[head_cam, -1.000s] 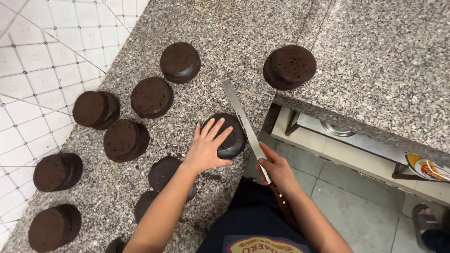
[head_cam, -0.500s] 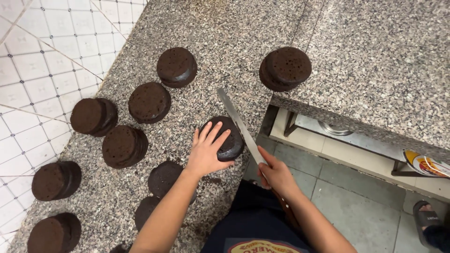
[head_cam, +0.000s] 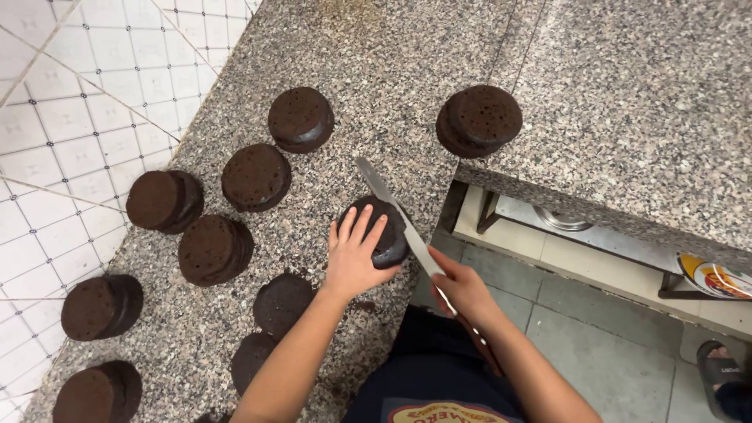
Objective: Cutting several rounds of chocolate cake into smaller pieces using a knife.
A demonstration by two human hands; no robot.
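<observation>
Near the counter's (head_cam: pixel 235 70) front edge my left hand (head_cam: pixel 354 254) lies flat, fingers spread, on a dark round cake (head_cam: pixel 384 227) while my right hand (head_cam: pixel 462 288) grips a long knife (head_cam: pixel 399 223) against its side; it looks soft and crumbly, best steadied gently from above.

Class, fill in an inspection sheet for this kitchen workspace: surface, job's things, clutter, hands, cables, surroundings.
Surface: speckled granite counter, L-shaped, with dark crumbs by the work.
Job's things: one round dark cake at the counter edge; long knife laid across it.
Clutter: other dark cake rounds spread over the counter, among them a stack at the corner and one further back.
Hands: left hand flat on the cake; right hand grips the knife handle.
Cables: nothing seen.
Surroundings: white tiled wall, grey floor tiles, a sandal at the lower right.
</observation>
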